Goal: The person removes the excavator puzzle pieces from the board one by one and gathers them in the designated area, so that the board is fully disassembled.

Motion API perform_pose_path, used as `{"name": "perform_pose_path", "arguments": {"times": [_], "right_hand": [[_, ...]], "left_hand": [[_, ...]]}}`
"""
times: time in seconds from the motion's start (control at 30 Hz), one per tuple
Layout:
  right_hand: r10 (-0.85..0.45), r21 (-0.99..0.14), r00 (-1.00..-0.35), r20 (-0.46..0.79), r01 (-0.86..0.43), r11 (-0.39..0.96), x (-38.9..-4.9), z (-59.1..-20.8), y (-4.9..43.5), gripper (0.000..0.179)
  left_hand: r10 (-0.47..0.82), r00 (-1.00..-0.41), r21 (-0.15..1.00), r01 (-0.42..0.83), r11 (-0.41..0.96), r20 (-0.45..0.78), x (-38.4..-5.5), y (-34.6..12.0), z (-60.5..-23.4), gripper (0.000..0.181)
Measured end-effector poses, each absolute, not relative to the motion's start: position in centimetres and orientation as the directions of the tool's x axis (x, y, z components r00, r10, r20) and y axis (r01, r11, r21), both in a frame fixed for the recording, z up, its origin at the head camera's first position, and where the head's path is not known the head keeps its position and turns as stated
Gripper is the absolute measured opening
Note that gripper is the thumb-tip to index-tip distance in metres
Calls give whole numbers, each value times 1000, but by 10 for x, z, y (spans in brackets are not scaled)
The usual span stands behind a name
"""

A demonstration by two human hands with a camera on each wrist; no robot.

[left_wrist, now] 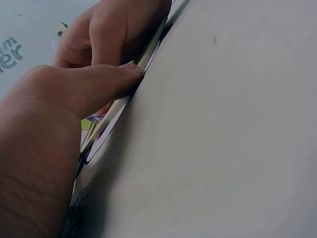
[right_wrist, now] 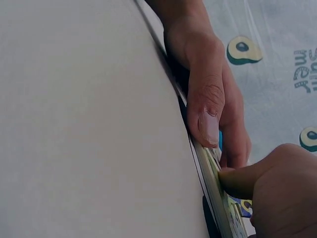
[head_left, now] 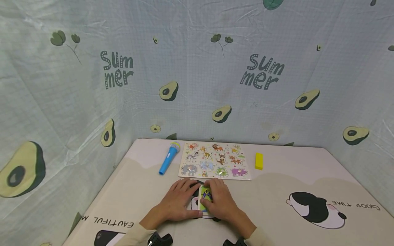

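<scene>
A small upright-lying rectangular picture board (head_left: 205, 193), green with a blue and purple figure, rests on the table between both hands. It looks like a little wooden puzzle; in the right wrist view its edge (right_wrist: 213, 186) shows thin layers. My left hand (head_left: 178, 201) holds its left side, thumb at the near corner and fingers at the far corner. My right hand (head_left: 221, 200) grips its right side, the thumb on the printed face and the other fingers bent at the far right. Those fingers cover much of the picture.
Beyond the hands lies an animal peg puzzle (head_left: 213, 160). A blue toy microphone (head_left: 169, 159) is to its left, a yellow block (head_left: 259, 161) to its right. The table (head_left: 277, 218) has a dog-print cover, and an avocado-print curtain (head_left: 197, 68) stands behind and at both sides.
</scene>
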State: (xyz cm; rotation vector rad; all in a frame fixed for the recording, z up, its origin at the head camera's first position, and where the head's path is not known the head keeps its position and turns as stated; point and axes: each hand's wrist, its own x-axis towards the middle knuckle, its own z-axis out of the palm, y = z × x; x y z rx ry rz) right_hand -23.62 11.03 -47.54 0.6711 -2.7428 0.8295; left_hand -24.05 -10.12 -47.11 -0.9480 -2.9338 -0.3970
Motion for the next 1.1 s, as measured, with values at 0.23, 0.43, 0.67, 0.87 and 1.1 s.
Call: {"name": "perform_pose_path", "arguments": {"times": [0.23, 0.43, 0.67, 0.87, 1.1], "right_hand": [[-323, -528, -902, 287, -431, 732, -235, -473, 109, 40], [-320, -542, -899, 300, -437, 718, -235, -474, 110, 33], [-311, -552, -899, 308, -435, 711, -236, -476, 111, 32], [-309, -587, -900, 307, -434, 683, -237, -473, 113, 31], [-316, -644, -910, 268, -413, 643, -237, -467, 119, 31]], "left_hand": [[567, -818, 237, 572, 785, 96, -241, -101, -472, 95], [566, -819, 242, 570, 785, 92, -241, -101, -472, 96], [566, -819, 240, 570, 785, 93, -241, -102, -473, 95], [564, -821, 230, 567, 791, 85, -242, -101, -473, 95], [567, -818, 221, 573, 789, 99, -241, -101, -473, 94]]}}
